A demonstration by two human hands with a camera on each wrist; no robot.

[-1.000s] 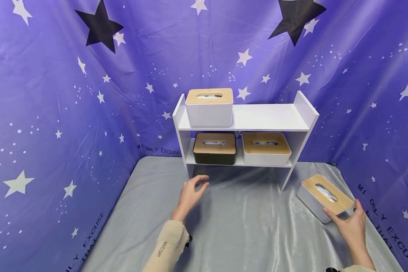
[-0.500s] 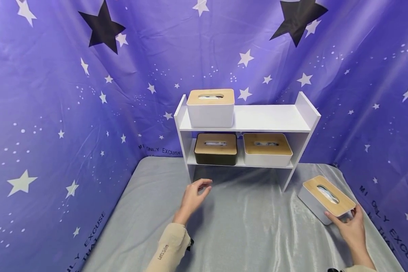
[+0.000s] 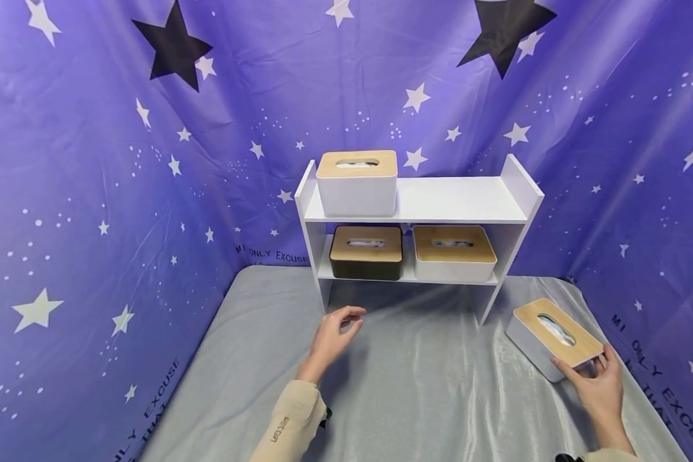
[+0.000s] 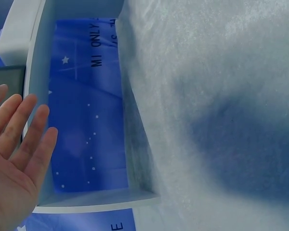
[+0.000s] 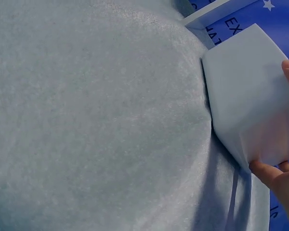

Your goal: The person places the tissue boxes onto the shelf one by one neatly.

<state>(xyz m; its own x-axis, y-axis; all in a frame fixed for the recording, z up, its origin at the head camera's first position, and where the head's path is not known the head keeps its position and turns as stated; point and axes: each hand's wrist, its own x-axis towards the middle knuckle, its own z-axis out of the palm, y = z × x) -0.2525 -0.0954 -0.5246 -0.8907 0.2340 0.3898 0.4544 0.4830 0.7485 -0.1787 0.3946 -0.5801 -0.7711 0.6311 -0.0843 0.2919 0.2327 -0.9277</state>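
Observation:
A white tissue box (image 3: 532,340) with a wooden lid lies at an angle on the grey cloth, right of the shelf. My right hand (image 3: 602,390) grips its near end, thumb on one side and fingers on the other. The right wrist view shows the white walls of this tissue box (image 5: 248,91) between thumb and fingers. My left hand (image 3: 332,337) hovers over the cloth in front of the shelf, holding nothing, its fingers loosely bent. In the left wrist view, the palm of the left hand (image 4: 17,159) shows beside the shelf's lower opening.
The white two-tier shelf (image 3: 459,199) stands at the back. One white tissue box (image 3: 358,196) sits on its top left. Below are a dark tissue box (image 3: 366,269) and a white one (image 3: 453,269). A purple star curtain (image 3: 265,96) surrounds the grey cloth (image 3: 404,385).
The left hand has drifted slightly right and down. On the right, the fingers have shifted a little at the tissue box's end; the box stays about where it was.

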